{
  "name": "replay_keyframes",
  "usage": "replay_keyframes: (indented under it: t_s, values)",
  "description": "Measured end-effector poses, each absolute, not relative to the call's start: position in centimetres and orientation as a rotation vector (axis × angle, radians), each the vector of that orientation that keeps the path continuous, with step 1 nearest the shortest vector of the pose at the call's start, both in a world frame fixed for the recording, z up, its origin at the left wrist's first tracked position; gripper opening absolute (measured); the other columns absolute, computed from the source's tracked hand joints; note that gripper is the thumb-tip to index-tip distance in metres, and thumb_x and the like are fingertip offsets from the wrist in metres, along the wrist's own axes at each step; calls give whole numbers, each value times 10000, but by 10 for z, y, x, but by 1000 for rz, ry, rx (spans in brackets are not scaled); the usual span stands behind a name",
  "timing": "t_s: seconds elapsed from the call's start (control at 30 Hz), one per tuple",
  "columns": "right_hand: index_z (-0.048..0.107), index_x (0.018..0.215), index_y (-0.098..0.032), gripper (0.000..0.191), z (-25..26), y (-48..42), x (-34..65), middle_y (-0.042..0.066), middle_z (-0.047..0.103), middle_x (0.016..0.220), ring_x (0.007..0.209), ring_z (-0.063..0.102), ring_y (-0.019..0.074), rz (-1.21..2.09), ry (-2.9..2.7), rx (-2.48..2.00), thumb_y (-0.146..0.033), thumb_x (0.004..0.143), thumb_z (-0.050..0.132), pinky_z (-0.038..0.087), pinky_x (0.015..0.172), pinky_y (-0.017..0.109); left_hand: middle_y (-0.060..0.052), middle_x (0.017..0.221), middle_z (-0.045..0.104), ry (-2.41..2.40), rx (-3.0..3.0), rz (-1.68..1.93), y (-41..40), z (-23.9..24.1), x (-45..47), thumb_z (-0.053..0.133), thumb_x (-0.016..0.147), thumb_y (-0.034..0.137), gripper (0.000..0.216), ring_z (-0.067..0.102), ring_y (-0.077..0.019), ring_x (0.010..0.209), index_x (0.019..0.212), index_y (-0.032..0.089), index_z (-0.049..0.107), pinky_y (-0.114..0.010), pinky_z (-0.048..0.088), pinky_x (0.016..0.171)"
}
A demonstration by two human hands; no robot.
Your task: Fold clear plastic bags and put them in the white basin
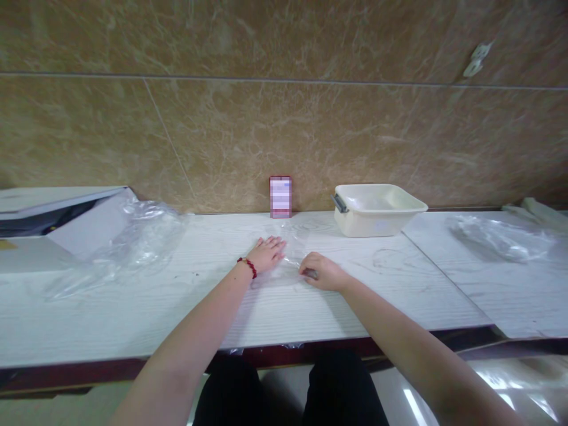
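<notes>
A clear plastic bag (pixel 293 251) lies flat on the white wood-grain table in front of me. My left hand (pixel 267 253), with a red bead bracelet at the wrist, rests on its left part with fingers stretched out. At the bag's right edge, my right hand (pixel 323 272) is closed in a pinch. Something small and greyish (pixel 312 274) shows between its fingers, too little of it visible to name. Beyond the bag, a phone (pixel 281 197) with a lit, blurred screen leans upright against the wall.
A cream plastic bin (pixel 377 219) with a grey handle clip stands behind my right hand. To the left are a white open box (pixel 84 236) with dark contents and crumpled clear plastic (pixel 153 236). More clear plastic (pixel 506 236) lies far right. The table's front edge (pixel 310 343) is near my knees.
</notes>
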State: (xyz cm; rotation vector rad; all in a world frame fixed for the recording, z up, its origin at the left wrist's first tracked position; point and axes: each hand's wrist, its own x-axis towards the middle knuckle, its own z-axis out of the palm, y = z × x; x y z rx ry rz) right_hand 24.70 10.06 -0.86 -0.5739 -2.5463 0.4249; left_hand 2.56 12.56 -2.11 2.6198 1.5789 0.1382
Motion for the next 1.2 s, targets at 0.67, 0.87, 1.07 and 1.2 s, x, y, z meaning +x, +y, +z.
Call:
replay_keyframes:
  t_s: [0.67, 0.87, 1.07, 1.2]
  values:
    - [508, 984, -199, 332, -6, 105, 251, 64, 559, 962, 929, 473, 190, 395, -2555, -632, -305, 677, 575, 343, 832, 365, -135, 1340, 264, 1780, 2536, 267, 117, -11, 18, 224, 793, 508, 609, 162, -263, 1243, 1278, 144, 269, -492, 97, 977]
    - [429, 1105, -175, 521, -17, 110, 252, 108, 495, 1078, 1012, 403, 239, 239, -2412, -954, -359, 648, 599, 325, 836, 412, -179, 1336, 243, 1344, 2714, 149, 71, -11, 62, 306, 633, 700, 900, 160, -286, 1240, 1280, 78, 248, -456, 78, 998]
    - [432, 1089, -168, 487, -19, 113, 248, 96, 503, 1052, 996, 402, 228, 177, -2343, -1081, -338, 661, 587, 318, 849, 389, -170, 1284, 353, 1569, 2658, 192, 53, -15, 77, 277, 807, 377, 540, 271, -250, 1205, 1236, 51, 322, -417, 190, 989]
    - [427, 1088, -158, 508, -21, 114, 245, 98, 502, 1040, 992, 400, 228, 137, -2276, -1175, -343, 646, 599, 321, 849, 379, -150, 1268, 385, 1605, 2598, 194, 51, -12, 83, 226, 822, 226, 451, 324, -212, 1179, 1216, 38, 342, -376, 265, 963]
